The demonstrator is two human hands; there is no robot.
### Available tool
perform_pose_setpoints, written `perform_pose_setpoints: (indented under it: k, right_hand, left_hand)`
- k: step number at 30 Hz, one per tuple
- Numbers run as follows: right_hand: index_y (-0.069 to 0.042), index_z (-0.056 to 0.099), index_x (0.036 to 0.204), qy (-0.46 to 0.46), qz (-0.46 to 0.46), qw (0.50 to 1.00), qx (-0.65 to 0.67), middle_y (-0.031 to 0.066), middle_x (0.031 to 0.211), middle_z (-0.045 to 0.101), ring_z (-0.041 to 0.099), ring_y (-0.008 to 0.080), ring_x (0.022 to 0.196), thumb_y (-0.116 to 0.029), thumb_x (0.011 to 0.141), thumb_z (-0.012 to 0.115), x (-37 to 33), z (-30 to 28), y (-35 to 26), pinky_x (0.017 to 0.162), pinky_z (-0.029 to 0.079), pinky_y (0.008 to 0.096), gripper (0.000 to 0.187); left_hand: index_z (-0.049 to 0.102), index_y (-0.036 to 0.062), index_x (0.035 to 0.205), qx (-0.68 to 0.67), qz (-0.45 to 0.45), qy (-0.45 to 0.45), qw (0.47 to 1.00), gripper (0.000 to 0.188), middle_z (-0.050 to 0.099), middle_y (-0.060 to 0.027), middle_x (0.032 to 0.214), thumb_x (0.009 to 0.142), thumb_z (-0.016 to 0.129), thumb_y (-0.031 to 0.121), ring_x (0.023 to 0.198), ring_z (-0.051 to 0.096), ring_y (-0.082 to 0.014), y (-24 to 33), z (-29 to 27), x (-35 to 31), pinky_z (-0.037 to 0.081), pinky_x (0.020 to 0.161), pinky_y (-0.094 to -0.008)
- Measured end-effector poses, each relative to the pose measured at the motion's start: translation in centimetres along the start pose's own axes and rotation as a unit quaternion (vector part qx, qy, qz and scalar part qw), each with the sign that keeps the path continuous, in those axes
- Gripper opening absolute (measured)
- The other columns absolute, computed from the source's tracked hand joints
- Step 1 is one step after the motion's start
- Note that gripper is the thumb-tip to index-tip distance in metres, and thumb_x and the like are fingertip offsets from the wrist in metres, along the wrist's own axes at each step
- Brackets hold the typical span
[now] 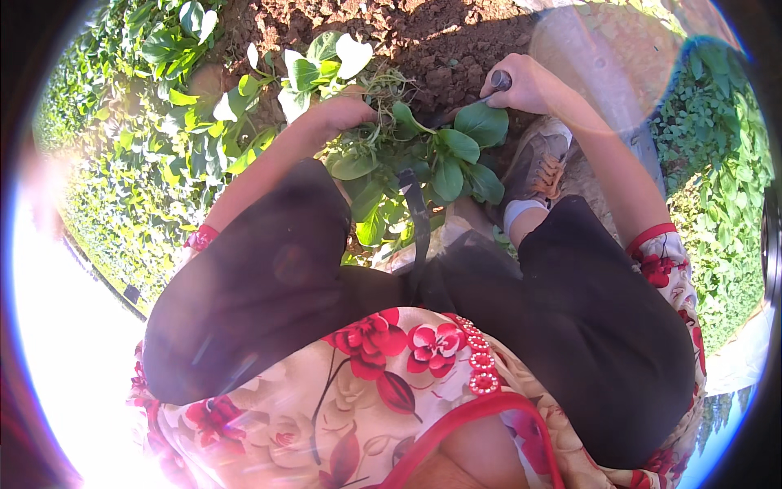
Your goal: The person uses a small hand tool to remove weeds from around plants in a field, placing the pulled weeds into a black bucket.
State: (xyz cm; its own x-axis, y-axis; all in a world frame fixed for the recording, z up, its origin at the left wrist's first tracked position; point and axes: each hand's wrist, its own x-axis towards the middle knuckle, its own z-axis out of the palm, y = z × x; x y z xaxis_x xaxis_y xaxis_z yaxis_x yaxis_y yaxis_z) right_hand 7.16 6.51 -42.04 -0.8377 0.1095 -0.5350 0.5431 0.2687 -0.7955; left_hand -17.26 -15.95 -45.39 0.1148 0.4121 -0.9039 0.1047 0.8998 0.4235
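Note:
My left hand is closed at the thin, stringy weeds, its fingertips partly hidden among the stems. Just right of it grows a leafy green vegetable plant with broad, rounded leaves. My right hand grips a hand tool by its handle, whose round grey end sticks out of the fist. The working end of that tool is hard to make out behind the leaves. Another broad-leaved plant stands beyond my left hand in strong sunlight.
Bare reddish-brown soil lies beyond my hands. A brown shoe is planted close below my right hand. Dense green plants fill the left side, with more greenery at the right. A dark strap hangs between my knees.

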Motion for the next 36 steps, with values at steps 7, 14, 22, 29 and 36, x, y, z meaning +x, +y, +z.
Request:
perform_pose_setpoints:
  k: [7,14,22,29,36]
  right_hand:
    - [-0.005,0.071,0.086,0.021,0.011,0.996,-0.087,0.0132,0.075,0.067,0.064,0.0289,0.07,-0.013,0.069,0.07,-2.7,0.3,-3.0,0.065,0.05,0.0365,0.019]
    - [-0.011,0.072,0.08,-0.044,-0.053,0.95,-0.306,0.0136,0.075,0.068,0.067,0.0305,0.077,-0.008,0.066,0.062,-2.5,-0.2,-9.4,0.068,0.054,0.0408,0.017]
    - [-0.011,0.068,0.073,-0.057,-0.139,0.918,-0.366,0.0106,0.067,0.065,0.067,0.0297,0.07,-0.014,0.063,0.068,-2.0,2.1,-11.2,0.063,0.053,0.0405,0.011]
    - [-0.011,0.069,0.068,-0.075,-0.177,0.902,-0.386,0.0112,0.065,0.065,0.066,0.0299,0.068,-0.014,0.06,0.068,-0.6,2.3,-12.2,0.061,0.052,0.0406,0.009]
    - [-0.01,0.069,0.07,-0.092,-0.207,0.9,-0.372,0.0117,0.067,0.066,0.066,0.0312,0.069,-0.014,0.057,0.066,1.1,1.5,-10.3,0.062,0.052,0.0412,0.014]
  left_hand:
    - [0.064,-0.0017,0.1,-0.224,-0.08,-0.016,0.971,0.021,0.068,-0.0061,0.087,0.081,0.062,0.009,0.077,0.064,-0.0143,0.4,-1.3,-0.8,0.051,0.07,-0.0306]
    - [0.06,-0.0024,0.105,0.312,-0.042,0.027,0.949,0.042,0.064,-0.0188,0.105,0.079,0.061,0.03,0.099,0.063,-0.0293,4.1,2.4,-1.8,0.051,0.084,-0.0366]
    - [0.069,0.0084,0.097,0.563,0.029,-0.03,0.826,0.034,0.069,-0.0139,0.088,0.072,0.068,0.032,0.08,0.068,-0.0295,5.1,5.9,-3.6,0.054,0.07,-0.0403]
    - [0.069,0.0085,0.093,0.486,-0.029,-0.026,0.873,0.021,0.069,-0.0151,0.094,0.076,0.059,0.017,0.088,0.068,-0.031,3.9,5.3,-2.9,0.055,0.074,-0.0416]
    - [0.069,0.0062,0.095,0.433,0.065,-0.001,0.899,0.025,0.069,-0.0172,0.094,0.076,0.058,0.017,0.089,0.067,-0.033,3.5,4.8,-3.9,0.055,0.075,-0.0394]
